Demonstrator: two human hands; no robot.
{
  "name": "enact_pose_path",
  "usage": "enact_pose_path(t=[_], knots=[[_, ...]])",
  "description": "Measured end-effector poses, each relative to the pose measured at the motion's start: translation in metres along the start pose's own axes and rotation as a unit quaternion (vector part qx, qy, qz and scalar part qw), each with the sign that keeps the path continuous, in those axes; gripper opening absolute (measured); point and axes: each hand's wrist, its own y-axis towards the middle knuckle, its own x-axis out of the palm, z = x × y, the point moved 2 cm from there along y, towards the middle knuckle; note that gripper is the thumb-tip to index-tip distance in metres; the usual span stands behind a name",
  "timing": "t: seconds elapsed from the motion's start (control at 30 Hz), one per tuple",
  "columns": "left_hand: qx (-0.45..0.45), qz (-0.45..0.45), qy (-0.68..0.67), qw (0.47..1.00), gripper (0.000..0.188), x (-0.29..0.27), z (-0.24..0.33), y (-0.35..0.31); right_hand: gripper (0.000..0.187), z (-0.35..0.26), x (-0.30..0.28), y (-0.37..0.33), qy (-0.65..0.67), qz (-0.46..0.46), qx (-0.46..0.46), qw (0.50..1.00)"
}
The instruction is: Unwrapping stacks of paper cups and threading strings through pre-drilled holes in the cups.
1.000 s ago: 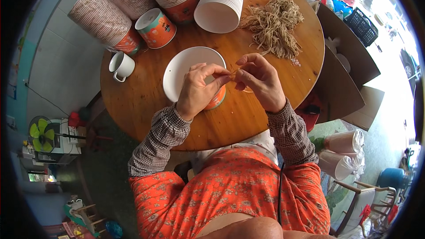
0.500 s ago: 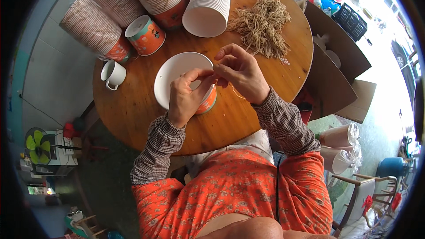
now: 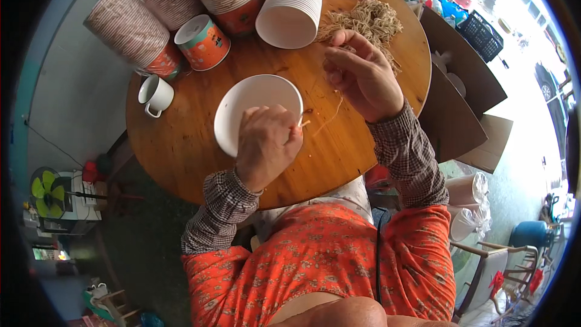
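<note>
A white paper bucket (image 3: 232, 109) lies tipped on the round wooden table, its mouth turned up toward me. My left hand (image 3: 266, 142) is closed over its near right rim. By the left thumb a short end of tan string (image 3: 305, 123) sticks out; the curled fingers hide the rest of their grip. Raised to the right of the bucket, my right hand (image 3: 365, 72) has its fingers curled in. A thin strand of string (image 3: 330, 118) trails below it, and its upper end disappears at that hand. Behind is a pile of tan strings (image 3: 369, 21).
Stacks of wrapped paper buckets (image 3: 133, 27) stand at the far left, beside a single orange bucket (image 3: 203, 42) and a white nested stack (image 3: 292, 9). An enamel mug (image 3: 156, 95) sits near the left edge. An open cardboard box (image 3: 454, 97) is right of the table.
My hands were together at the bucket's rim and have parted. The right hand has moved up and right; the left has turned knuckles up over the rim.
</note>
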Motion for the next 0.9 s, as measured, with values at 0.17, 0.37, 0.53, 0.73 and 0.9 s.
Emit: enact_pose_path(t=[0.17,0.37,0.53,0.73,0.9], knots=[[-0.008,0.011,0.008,1.000,0.014,0.006,0.008,-0.019,0.014,0.003,-0.004,-0.018,0.007,0.005,0.051,0.999],[0.002,0.048,0.035,0.998,0.015,0.004,0.011,-0.040,0.008,-0.003,-0.002,-0.044,0.040,0.002,0.081,0.996],[0.070,0.015,-0.003,0.997,0.014,-0.004,-0.018,-0.054,0.018,-0.047,-0.012,-0.062,-0.045,-0.104,0.120,0.986],[0.108,-0.023,0.092,0.990,0.013,-0.041,-0.089,-0.060,0.016,-0.078,-0.019,-0.079,-0.391,-0.153,0.039,0.907],[0.015,0.078,0.104,0.991,0.027,-0.056,-0.079,-0.039,0.014,-0.063,-0.003,-0.068,-0.673,-0.170,-0.152,0.704]])
